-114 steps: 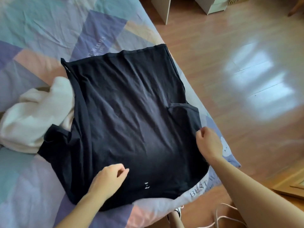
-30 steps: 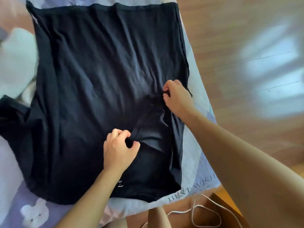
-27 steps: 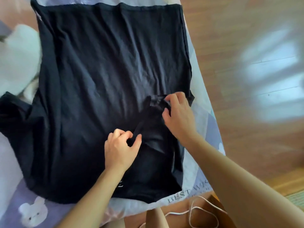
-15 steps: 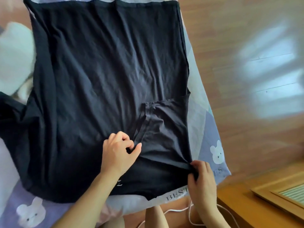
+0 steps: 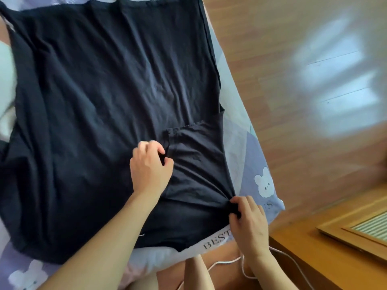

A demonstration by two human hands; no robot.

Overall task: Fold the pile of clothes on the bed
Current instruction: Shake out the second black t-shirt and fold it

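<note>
Shirt [image 5: 100,84] flat on bed [image 5: 247,147]

I see open black shirt [image 5: 100,91] across frame centre; white garment [image 5: 6,80] crowds the left edge; wooden furniture [image 5: 326,254] blocks lower right.

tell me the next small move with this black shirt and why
Probably pull the right hand outward to flatten the folded-in sleeve. Its grip pinches the black shirt at the sleeve's near corner, where creases fan out, while the left hand pinches the sleeve's inner edge, so the fold looks not yet smooth.
</note>
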